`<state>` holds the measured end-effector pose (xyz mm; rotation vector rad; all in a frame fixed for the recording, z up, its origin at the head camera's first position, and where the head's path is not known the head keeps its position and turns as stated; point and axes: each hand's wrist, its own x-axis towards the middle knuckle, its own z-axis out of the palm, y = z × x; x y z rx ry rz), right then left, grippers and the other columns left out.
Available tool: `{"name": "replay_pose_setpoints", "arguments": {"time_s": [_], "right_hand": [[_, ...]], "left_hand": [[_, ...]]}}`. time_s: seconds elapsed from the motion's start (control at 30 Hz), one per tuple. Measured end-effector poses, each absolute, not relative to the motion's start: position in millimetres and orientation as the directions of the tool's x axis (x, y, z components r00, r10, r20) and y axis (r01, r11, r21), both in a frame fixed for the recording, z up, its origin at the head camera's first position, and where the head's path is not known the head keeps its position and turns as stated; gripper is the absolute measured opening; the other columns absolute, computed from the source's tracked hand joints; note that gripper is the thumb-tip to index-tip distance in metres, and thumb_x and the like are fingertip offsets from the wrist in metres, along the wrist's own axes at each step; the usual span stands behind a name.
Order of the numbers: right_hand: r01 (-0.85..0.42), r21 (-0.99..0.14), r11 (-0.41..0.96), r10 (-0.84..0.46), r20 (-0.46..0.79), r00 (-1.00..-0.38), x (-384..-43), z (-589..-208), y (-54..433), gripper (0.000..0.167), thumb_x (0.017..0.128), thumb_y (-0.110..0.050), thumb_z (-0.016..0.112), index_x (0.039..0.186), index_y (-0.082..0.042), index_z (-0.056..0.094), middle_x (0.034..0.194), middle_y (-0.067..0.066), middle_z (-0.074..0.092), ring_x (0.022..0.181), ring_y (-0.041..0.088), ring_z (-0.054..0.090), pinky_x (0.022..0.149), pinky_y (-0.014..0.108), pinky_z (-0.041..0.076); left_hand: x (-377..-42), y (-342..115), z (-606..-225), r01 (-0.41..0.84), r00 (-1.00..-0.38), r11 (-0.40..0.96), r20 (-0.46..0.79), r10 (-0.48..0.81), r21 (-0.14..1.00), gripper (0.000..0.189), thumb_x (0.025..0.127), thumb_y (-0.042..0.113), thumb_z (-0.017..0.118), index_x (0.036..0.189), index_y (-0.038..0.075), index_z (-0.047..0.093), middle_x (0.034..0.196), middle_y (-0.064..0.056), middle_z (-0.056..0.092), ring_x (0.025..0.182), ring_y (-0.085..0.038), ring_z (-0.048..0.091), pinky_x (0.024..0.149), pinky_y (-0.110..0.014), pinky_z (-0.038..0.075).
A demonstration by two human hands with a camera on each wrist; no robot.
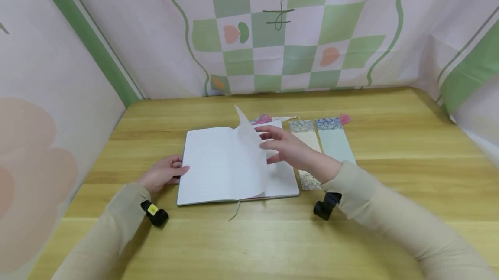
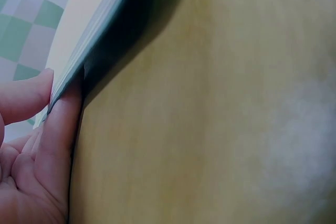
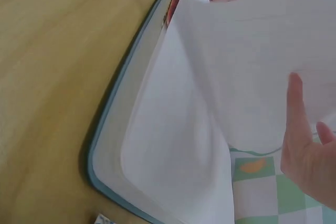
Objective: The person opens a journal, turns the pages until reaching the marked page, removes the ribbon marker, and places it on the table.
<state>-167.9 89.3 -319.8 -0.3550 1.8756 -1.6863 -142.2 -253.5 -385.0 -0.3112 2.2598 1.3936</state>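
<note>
Wooden table [image 1: 273,245] bears open notebook [image 1: 207,167]; left hand [image 1: 161,174] pinches notebook's left edge; right hand [image 1: 286,144], nearer raised page [image 1: 250,163], touches it from notebook's right side, fingers extended, unclenched.

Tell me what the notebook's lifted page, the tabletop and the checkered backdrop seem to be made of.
Lifted page: thin matte paper, judging by its soft curl.
Tabletop: wood or a wood-look laminate with a slight sheen; the grain shows, but not which.
Checkered backdrop: probably matte fabric, since it hangs in soft creases.
</note>
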Motion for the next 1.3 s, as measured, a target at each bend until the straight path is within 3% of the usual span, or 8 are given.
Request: {"name": "replay_pose_setpoints", "arguments": {"time_s": [0.1, 0.3, 0.5, 0.73, 0.87, 1.03, 1.17, 1.3], "right_hand": [[0.215, -0.968, 0.129, -0.624, -0.248, -0.741, -167, -322, 87, 0.059, 0.098, -0.027, 0.044, 0.149, -0.008, 0.021, 0.147, 0.021, 0.022, 0.129, 0.035, 0.031, 0.083, 0.037, 0.049], [0.176, -0.973, 0.152, -0.754, -0.229, -0.616, -164, -327, 77, 0.080, 0.093, -0.060, 0.042, 0.152, -0.014, 0.016, 0.150, 0.020, 0.021, 0.134, 0.039, 0.031, 0.105, 0.053, 0.035], [-0.131, -0.911, 0.391, -0.775, -0.249, -0.581, -159, -333, 60, 0.056, 0.101, -0.042, 0.032, 0.151, -0.018, 0.022, 0.156, 0.006, 0.021, 0.141, 0.028, 0.025, 0.112, 0.048, 0.025], [-0.375, -0.758, 0.533, -0.794, -0.296, -0.531, -153, -339, 41, 0.056, 0.100, -0.043, 0.037, 0.149, -0.017, 0.029, 0.154, 0.006, 0.027, 0.144, 0.024, 0.019, 0.116, 0.044, 0.017], [-0.457, -0.652, 0.605, -0.775, -0.351, -0.526, -147, -337, 33, 0.056, 0.098, -0.047, 0.043, 0.146, -0.018, 0.038, 0.155, 0.008, 0.026, 0.145, 0.027, 0.016, 0.116, 0.046, 0.015], [-0.521, -0.550, 0.653, -0.752, -0.392, -0.529, -140, -334, 27, 0.054, 0.094, -0.048, 0.050, 0.138, -0.017, 0.050, 0.155, 0.014, 0.023, 0.145, 0.028, 0.014, 0.116, 0.043, 0.016], [-0.581, -0.483, 0.655, -0.755, -0.392, -0.526, -137, -335, 25, 0.055, 0.091, -0.049, 0.055, 0.137, -0.019, 0.051, 0.155, 0.016, 0.021, 0.145, 0.030, 0.015, 0.117, 0.043, 0.016], [-0.619, -0.445, 0.647, -0.763, -0.387, -0.518, -135, -336, 25, 0.058, 0.089, -0.050, 0.058, 0.138, -0.020, 0.050, 0.154, 0.019, 0.019, 0.144, 0.036, 0.014, 0.116, 0.044, 0.016]], "left_hand": [[-143, -253, -385, -0.423, -0.865, 0.461, -0.499, 0.050, 0.780, 0.041, 0.096, 0.020, 0.056, 0.128, 0.000, 0.042, 0.092, -0.002, 0.044, 0.086, -0.015, 0.047, 0.070, -0.023, 0.049], [-146, -252, -384, -0.420, -0.866, 0.463, -0.498, 0.055, 0.781, 0.045, 0.096, 0.020, 0.055, 0.132, -0.002, 0.039, 0.095, -0.003, 0.046, 0.086, -0.014, 0.048, 0.069, -0.023, 0.049], [-146, -251, -384, -0.409, -0.866, 0.462, -0.494, 0.075, 0.787, 0.044, 0.096, 0.019, 0.055, 0.132, -0.002, 0.039, 0.093, -0.002, 0.045, 0.084, -0.013, 0.048, 0.069, -0.022, 0.049], [-144, -254, -386, -0.362, -0.878, 0.409, -0.454, 0.154, 0.838, 0.039, 0.098, 0.005, 0.047, 0.133, -0.009, 0.037, 0.107, -0.011, 0.058, 0.082, -0.008, 0.056, 0.071, -0.024, 0.052], [-143, -256, -388, -0.336, -0.882, 0.363, -0.426, 0.203, 0.869, 0.040, 0.098, 0.001, 0.041, 0.135, -0.013, 0.032, 0.116, -0.016, 0.059, 0.082, -0.006, 0.060, 0.071, -0.025, 0.053], [-142, -256, -388, -0.379, -0.875, 0.376, -0.460, 0.154, 0.846, 0.039, 0.104, 0.016, 0.034, 0.134, -0.009, 0.036, 0.109, -0.011, 0.060, 0.083, -0.007, 0.059, 0.071, -0.024, 0.052], [-140, -255, -387, -0.432, -0.865, 0.340, -0.491, 0.107, 0.835, 0.048, 0.106, 0.024, 0.026, 0.143, -0.007, 0.028, 0.120, -0.017, 0.053, 0.087, -0.008, 0.058, 0.075, -0.025, 0.052], [-139, -255, -387, -0.436, -0.863, 0.342, -0.495, 0.102, 0.832, 0.053, 0.104, 0.027, 0.033, 0.144, -0.007, 0.025, 0.127, -0.020, 0.049, 0.090, -0.009, 0.056, 0.077, -0.025, 0.051]]}}
